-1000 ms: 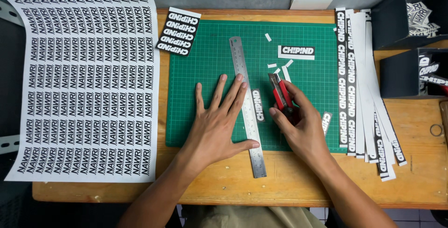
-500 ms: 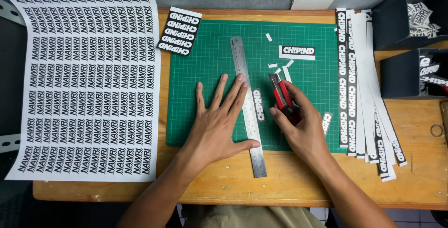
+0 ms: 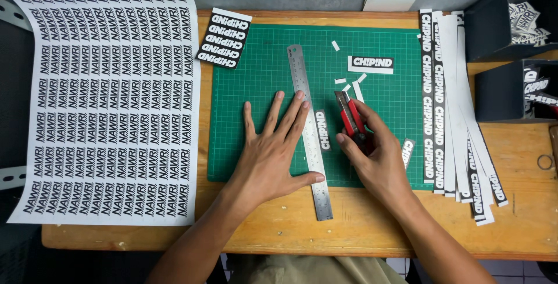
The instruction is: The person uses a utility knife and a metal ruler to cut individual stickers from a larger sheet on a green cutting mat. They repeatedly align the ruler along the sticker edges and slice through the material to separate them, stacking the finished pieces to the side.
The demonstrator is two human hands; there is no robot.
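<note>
My left hand (image 3: 272,155) lies flat with fingers spread on the green cutting mat (image 3: 256,80), its fingertips and thumb pressing the steel ruler (image 3: 302,80). A small black printed sticker (image 3: 322,130) lies along the ruler's right edge. My right hand (image 3: 378,159) is closed around a red utility knife (image 3: 347,114), whose blade end points away from me just right of that sticker. Another small sticker (image 3: 408,150) lies by my right hand.
A large printed sticker sheet (image 3: 110,98) drapes over the table's left side. A black sticker block (image 3: 224,38), a cut label (image 3: 371,63) and white scraps (image 3: 357,89) sit on the mat. Long printed strips (image 3: 447,86) lie at right, beside dark boxes (image 3: 500,22) holding stickers.
</note>
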